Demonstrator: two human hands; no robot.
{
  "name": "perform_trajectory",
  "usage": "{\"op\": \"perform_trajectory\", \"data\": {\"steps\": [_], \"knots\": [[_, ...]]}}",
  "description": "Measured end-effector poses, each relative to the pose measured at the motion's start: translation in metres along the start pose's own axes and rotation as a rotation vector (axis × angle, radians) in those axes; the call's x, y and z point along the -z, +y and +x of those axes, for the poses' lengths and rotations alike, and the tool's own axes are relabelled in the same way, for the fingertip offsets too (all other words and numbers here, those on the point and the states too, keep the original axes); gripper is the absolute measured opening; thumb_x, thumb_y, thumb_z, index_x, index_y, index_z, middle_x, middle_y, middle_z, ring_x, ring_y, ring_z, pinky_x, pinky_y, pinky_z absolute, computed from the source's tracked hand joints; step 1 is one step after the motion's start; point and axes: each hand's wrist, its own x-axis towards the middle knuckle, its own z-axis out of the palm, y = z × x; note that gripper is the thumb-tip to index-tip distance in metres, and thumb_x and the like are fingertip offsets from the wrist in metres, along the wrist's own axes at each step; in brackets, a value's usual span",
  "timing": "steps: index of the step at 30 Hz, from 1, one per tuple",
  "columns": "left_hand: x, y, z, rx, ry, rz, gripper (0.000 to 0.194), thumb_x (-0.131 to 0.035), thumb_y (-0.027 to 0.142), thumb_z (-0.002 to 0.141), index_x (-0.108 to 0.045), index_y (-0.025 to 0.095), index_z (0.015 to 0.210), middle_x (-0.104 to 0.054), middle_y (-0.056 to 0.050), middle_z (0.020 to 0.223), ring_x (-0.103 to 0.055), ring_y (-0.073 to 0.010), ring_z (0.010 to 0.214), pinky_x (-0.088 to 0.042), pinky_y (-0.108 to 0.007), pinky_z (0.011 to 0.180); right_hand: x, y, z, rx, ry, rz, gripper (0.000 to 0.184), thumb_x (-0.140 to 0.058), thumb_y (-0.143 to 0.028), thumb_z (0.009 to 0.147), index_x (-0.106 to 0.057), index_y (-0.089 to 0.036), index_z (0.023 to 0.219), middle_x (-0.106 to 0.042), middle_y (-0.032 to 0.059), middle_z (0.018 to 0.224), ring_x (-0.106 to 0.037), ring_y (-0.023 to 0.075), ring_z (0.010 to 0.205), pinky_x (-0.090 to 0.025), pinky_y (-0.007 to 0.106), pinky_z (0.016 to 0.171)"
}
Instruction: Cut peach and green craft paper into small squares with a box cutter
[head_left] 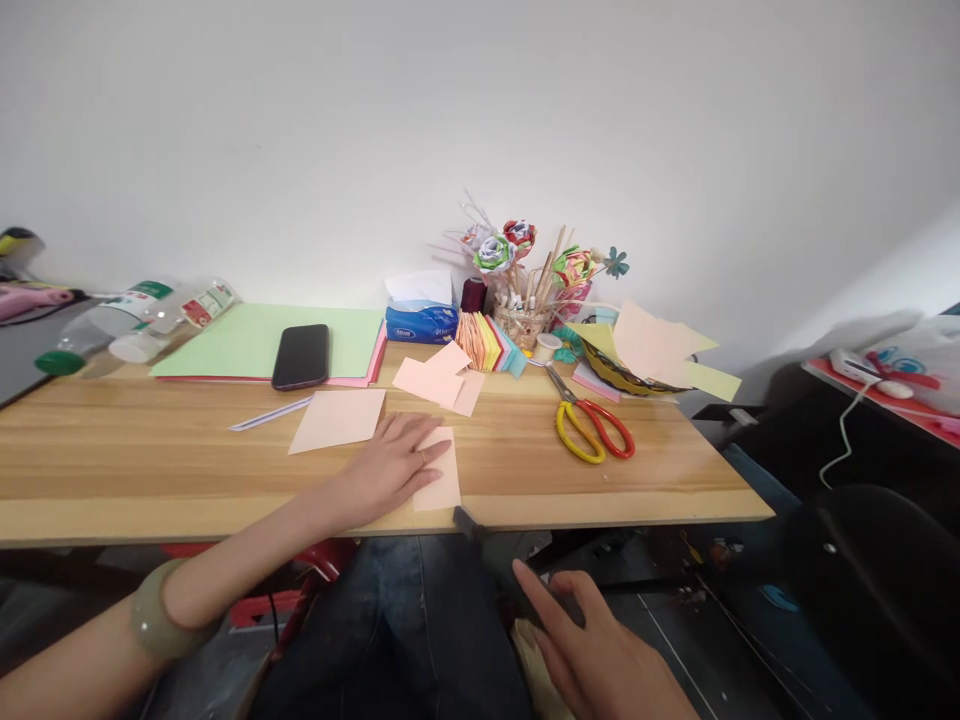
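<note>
My left hand [390, 465] lies flat with its fingers stretched out, pressing a small pale pink paper [442, 480] onto the wooden table near its front edge. A ring is on one finger and a bangle on the wrist. My right hand [592, 640] is below the table's front edge, its fingers bent around a dark slim tool [471, 526]. The tool is blurred, its kind unclear; its tip reaches the edge beside the paper. Left of my left hand lies a larger pale pink sheet [337, 418]. Scissors [589, 425] with yellow and red handles rest to the right.
A phone [301, 356] lies on stacked coloured sheets [217, 335]. Pink pieces [442, 375], a folded paper stack [491, 345], a tissue pack [422, 322] and a jar [517, 325] of paper flowers stand behind. A basket [637, 375] holds papers; bottles [142, 315] lie left.
</note>
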Motion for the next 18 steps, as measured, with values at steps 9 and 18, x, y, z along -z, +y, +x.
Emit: {"op": "perform_trajectory", "data": {"steps": [9, 18], "knots": [[-0.006, 0.01, 0.003, 0.026, -0.124, 0.033, 0.054, -0.02, 0.044, 0.098, -0.037, 0.013, 0.138, -0.03, -0.017, 0.146, -0.025, -0.0262, 0.136, -0.025, -0.044, 0.108, 0.01, 0.003, 0.022, 0.032, 0.091, -0.106, 0.043, -0.017, -0.022, 0.095, -0.052, -0.016, 0.119, -0.057, 0.0017, 0.072, -0.056, 0.0102, 0.038, -0.036, 0.019, 0.029], [-0.005, 0.009, 0.001, 0.022, -0.144, 0.009, 0.056, -0.018, 0.047, 0.098, -0.034, 0.014, 0.14, -0.024, -0.016, 0.148, -0.02, -0.0256, 0.137, -0.025, -0.044, 0.109, 0.007, 0.002, 0.021, 0.053, 0.083, -0.247, 0.046, -0.015, -0.019, 0.094, -0.052, -0.017, 0.121, -0.05, -0.0014, 0.063, -0.052, 0.0115, 0.035, -0.033, 0.022, 0.031]]}}
